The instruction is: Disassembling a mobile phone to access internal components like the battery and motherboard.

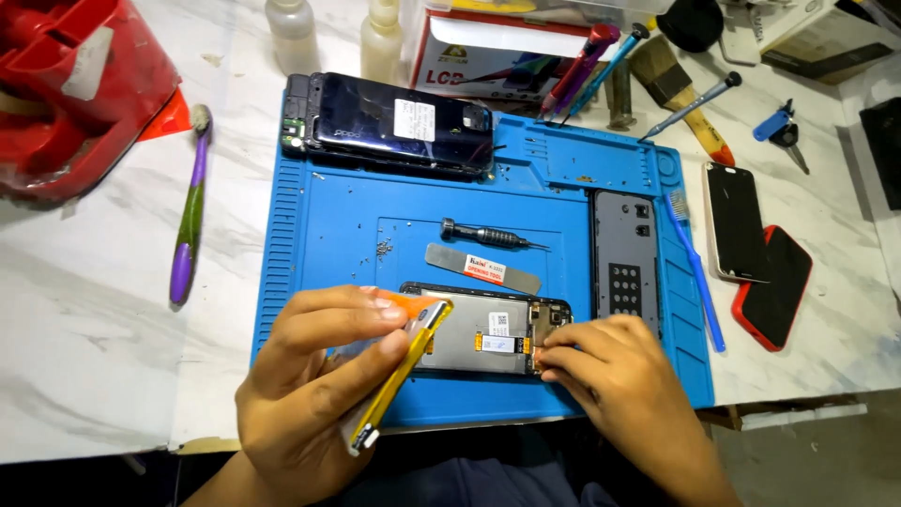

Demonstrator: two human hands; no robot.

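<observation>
I am working over a blue silicone repair mat on a white marble-look table. The opened phone lies at the mat's near edge, back cover off, grey shield plate and small connectors bare. I judge the teardown well along: a grey inner frame plate already lies apart on the mat's right side, and loose screws sit in a small cluster near the middle. The board and flex cables look seated in the body, so more parts remain to lift.

My left hand pinches a yellow flat-handled tool between thumb and fingers, along with something orange at the fingertips that I cannot identify. My right hand rests at the phone's right end, fingers curled and pressed together on the edge near the connectors; whether they grip anything small I cannot tell.

A dark blue phone with a white rectangular sticker lies at the mat's far edge. Behind it stands a white and red box with a phone picture. A steel pry blade with a red and white label lies above the opened phone, a small black screwdriver beyond it. A red bin with a pale label sits far left.
</observation>
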